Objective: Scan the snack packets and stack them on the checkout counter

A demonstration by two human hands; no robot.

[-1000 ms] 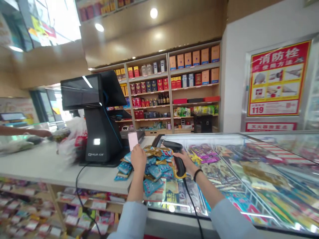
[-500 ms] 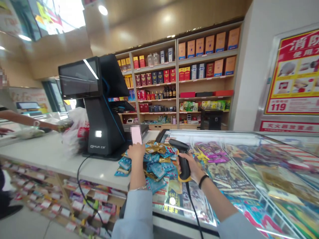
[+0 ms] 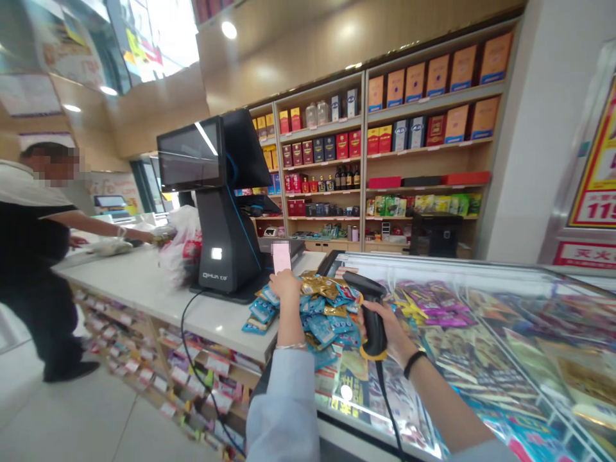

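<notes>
My right hand (image 3: 391,328) is wrapped round the grip of a black barcode scanner (image 3: 374,332) with yellow trim. Its head tilts over a heap of small blue and gold snack packets (image 3: 323,328) on the glass-topped display freezer (image 3: 414,266). Beyond the near side of that heap, my left hand (image 3: 285,285) is closed on a flat pink rectangular card-like thing (image 3: 282,260), held upright. The top of this thing is blurred, so its exact kind is unclear. Several packets lie just under my left wrist.
A black point-of-sale terminal (image 3: 216,237) stands on the white counter (image 3: 206,321); its cable hangs over the front edge. Beside it is a filled plastic bag (image 3: 180,247). At the left a person (image 3: 33,237) reaches across the counter. Shelves of boxes (image 3: 320,151) line the back wall.
My view has turned left, so the scene sits farther right and more of the person shows. Both hands keep their holds, with little visible movement against the packets.
</notes>
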